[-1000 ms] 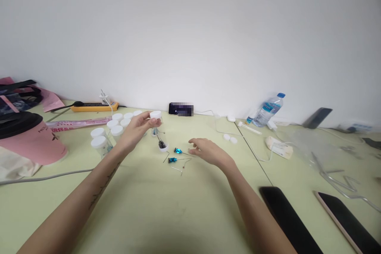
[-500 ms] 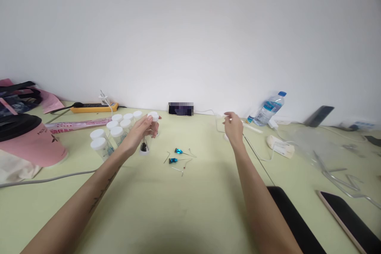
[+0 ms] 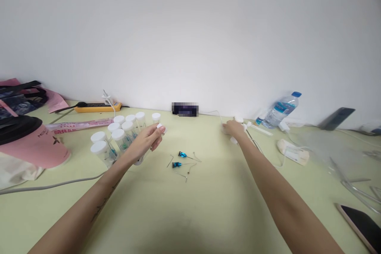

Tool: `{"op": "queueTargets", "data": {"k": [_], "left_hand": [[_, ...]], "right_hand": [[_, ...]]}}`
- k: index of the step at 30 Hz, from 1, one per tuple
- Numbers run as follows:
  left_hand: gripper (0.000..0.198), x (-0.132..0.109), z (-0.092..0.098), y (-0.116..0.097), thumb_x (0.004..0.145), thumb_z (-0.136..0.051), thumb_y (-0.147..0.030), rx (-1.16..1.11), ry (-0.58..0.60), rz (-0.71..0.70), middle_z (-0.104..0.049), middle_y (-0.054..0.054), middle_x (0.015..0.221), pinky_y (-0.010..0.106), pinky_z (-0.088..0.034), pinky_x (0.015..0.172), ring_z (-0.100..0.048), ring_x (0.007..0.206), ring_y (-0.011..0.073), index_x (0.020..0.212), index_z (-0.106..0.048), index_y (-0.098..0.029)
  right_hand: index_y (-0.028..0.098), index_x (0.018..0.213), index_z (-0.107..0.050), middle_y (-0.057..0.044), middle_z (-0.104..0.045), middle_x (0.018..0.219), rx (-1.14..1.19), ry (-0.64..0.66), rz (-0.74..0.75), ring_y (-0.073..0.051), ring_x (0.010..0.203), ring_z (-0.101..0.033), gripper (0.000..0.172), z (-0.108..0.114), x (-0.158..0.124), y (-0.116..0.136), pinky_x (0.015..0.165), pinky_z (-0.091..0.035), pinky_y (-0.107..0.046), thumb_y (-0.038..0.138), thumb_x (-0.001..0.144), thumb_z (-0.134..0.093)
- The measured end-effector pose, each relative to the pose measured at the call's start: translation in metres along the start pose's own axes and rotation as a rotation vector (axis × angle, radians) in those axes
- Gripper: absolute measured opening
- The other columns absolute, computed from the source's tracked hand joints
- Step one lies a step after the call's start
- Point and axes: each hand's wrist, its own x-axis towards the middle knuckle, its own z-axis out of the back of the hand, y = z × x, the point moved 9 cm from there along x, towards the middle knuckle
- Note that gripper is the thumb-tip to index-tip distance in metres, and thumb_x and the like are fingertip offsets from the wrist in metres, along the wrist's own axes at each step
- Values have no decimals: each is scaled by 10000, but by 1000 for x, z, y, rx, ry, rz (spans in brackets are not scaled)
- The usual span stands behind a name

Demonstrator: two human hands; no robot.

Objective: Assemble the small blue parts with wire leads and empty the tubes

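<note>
My left hand [image 3: 149, 139] is closed around a clear vial with a white cap [image 3: 161, 128]. The vial is tilted, and most of its body is hidden behind the fingers. To the left stand several upright clear vials [image 3: 119, 137] with white caps, and small blue-green pieces show inside some. My right hand [image 3: 235, 129] is at the back right of the table, fingers curled down by a pale, see-through thing that I cannot make out. Two blue-hubbed needles [image 3: 176, 164] lie between my hands, with several thin bent wires [image 3: 181, 175] about them.
A phone [image 3: 185, 110] leans on the wall. Left are a pink cup [image 3: 44, 147] and a yellow power strip [image 3: 98, 107]. On the right are a water bottle [image 3: 282, 109], white cables, a pale packet [image 3: 293, 151], bent metal rods [image 3: 357, 190] and another phone [image 3: 360, 222].
My right hand has lowered to the white-capped things at the back right, its fingers curling down. My left hand still holds the vial, now more tilted. The view has shifted slightly.
</note>
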Motion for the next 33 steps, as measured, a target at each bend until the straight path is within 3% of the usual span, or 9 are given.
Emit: {"op": "queueTargets", "data": {"k": [3, 5, 8, 10, 13, 16, 22, 28, 33], "left_hand": [[385, 0, 0, 0, 876, -425, -527, 1, -5, 11, -460, -40, 514, 224, -308, 445, -416, 420, 95, 684, -428, -193], [382, -1, 1, -2, 871, -437, -528, -4, -16, 7, -462, -43, 512, 223, -319, 455, -424, 424, 94, 686, -427, -194], [372, -1, 5, -4, 871, -431, -535, -54, -35, 2, -469, -43, 516, 222, -339, 458, -431, 424, 97, 719, -446, -195], [363, 0, 10, -4, 871, -419, -541, -111, -71, 0, -483, -41, 524, 220, -358, 452, -440, 427, 102, 768, -467, -197], [374, 1, 24, 1, 859, -416, -568, -198, -176, 3, -508, -38, 533, 213, -372, 428, -457, 418, 106, 828, -473, -199], [423, 2, 34, 9, 850, -384, -613, -263, -237, 32, -499, -43, 502, 208, -363, 390, -446, 375, 105, 865, -470, -198], [446, -2, 53, 6, 839, -374, -634, -129, -381, 11, -529, -33, 577, 216, -353, 384, -479, 366, 107, 902, -492, -208], [403, -6, 18, -3, 847, -410, -578, 55, -22, 37, -451, -46, 396, 232, -330, 414, -454, 358, 136, 762, -526, -201], [458, -15, -12, -2, 844, -410, -566, 59, 139, 73, -473, -16, 406, 256, -367, 459, -463, 397, 144, 598, -512, -194]], "right_hand": [[46, 1132, -571, -247, -533, 1137, -3, -115, -55, -334, 1053, -552, 268, 17, -9, 3, 826, -451, -491, 138, 915, -445], [59, 1202, -527, -271, -477, 1200, 12, -207, -15, -358, 1110, -505, 348, 30, -14, 30, 844, -423, -493, 79, 914, -333], [196, 1331, -407, -155, -415, 1315, 68, -300, 171, -269, 1159, -468, 434, 43, -27, 107, 908, -401, -388, 103, 936, -255], [214, 1320, -412, -114, -436, 1284, 200, -304, 451, -226, 1090, -512, 389, 45, -45, 177, 900, -406, -329, 180, 957, -276], [240, 1343, -372, -101, -410, 1291, 325, -129, 842, -202, 931, -574, 411, 32, -78, 267, 816, -434, -318, 293, 937, -398], [235, 1226, -464, -91, -469, 1202, 246, -24, 931, -196, 817, -584, 348, 16, -93, 306, 710, -432, -305, 317, 890, -497], [182, 1045, -493, -79, -518, 1019, 319, -121, 830, -192, 791, -542, 175, 28, -108, 284, 721, -401, -307, 226, 889, -425], [238, 1264, -359, 36, -519, 746, 740, 87, 811, -155, 648, -495, 371, 38, -151, 248, 652, -392, -273, 265, 895, -382], [248, 1071, -503, 41, -539, 705, 832, 175, 784, -132, 616, -488, 266, 34, -176, 232, 604, -368, -237, 433, 937, -367]]}}
